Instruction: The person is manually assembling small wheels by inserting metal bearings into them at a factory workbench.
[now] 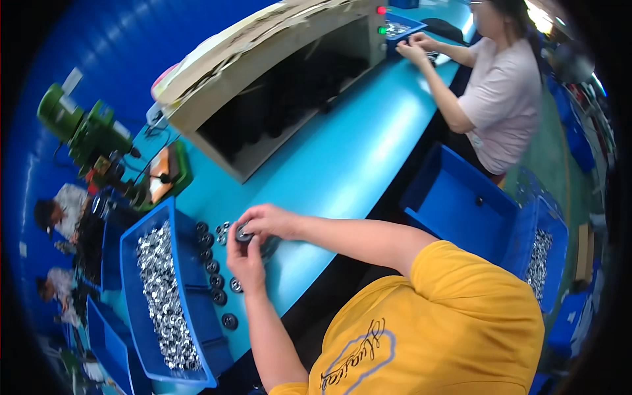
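Above the near end of the turquoise table point(342, 168), my left hand point(247, 264) and my right hand point(271, 220) meet around a small black wheel-like part point(244, 233). The fingers of both hands are closed on it, and they cover much of its rim. Just left of my hands runs a row of similar black round parts point(212, 266) on the tabletop. One part with a silvery face point(236, 284) lies beside my left wrist. Several small silver pieces point(223, 230) rest by my left fingers. Beyond the row stands a blue bin point(189, 266) of shiny metal pieces point(161, 289).
A large box-shaped machine point(191, 99) with a dark opening spans the table ahead. At the left is a green drill press point(99, 125). A co-worker point(507, 99) handles something at the far right. Blue bins point(461, 191) stand to my right; other people appear far left.
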Tool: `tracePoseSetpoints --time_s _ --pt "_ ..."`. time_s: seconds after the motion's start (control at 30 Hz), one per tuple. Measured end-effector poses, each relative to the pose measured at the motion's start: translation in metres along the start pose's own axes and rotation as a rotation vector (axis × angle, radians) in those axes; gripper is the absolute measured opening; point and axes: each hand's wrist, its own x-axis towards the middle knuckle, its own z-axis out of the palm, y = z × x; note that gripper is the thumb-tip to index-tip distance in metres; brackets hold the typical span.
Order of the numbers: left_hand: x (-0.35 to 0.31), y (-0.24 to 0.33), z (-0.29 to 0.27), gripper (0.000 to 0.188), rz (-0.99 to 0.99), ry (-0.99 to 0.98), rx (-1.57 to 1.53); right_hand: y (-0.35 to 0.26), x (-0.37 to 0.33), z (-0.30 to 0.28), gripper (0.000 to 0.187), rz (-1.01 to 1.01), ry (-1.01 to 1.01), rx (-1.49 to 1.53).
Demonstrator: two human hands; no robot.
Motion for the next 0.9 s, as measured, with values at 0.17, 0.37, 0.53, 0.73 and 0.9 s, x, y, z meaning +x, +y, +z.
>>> tracePoseSetpoints --time_s 0.17,0.37,0.53,0.73,0.9 --pt "-0.004 0.008 -0.007 0.052 -0.052 -0.007 -0.009 0.005 -0.003 0.009 0.031 0.07 -0.005 0.074" --pt "-0.004 0.011 -0.005 0.037 -0.081 -0.009 -0.085 -0.005 -0.009 0.007 0.028 0.144 -0.008 -0.012" --pt "-0.002 0.004 -0.019 0.028 -0.208 0.083 -0.161 -0.013 -0.017 0.029 0.031 -0.084 -0.016 -0.323" --pt "-0.002 0.002 -0.019 0.044 -0.311 0.078 -0.3 -0.009 -0.013 0.025 0.032 -0.119 -0.015 -0.357" --pt "-0.002 0.004 -0.017 0.034 -0.247 0.036 -0.397 -0.013 -0.015 0.028 0.03 -0.053 0.027 -0.269"
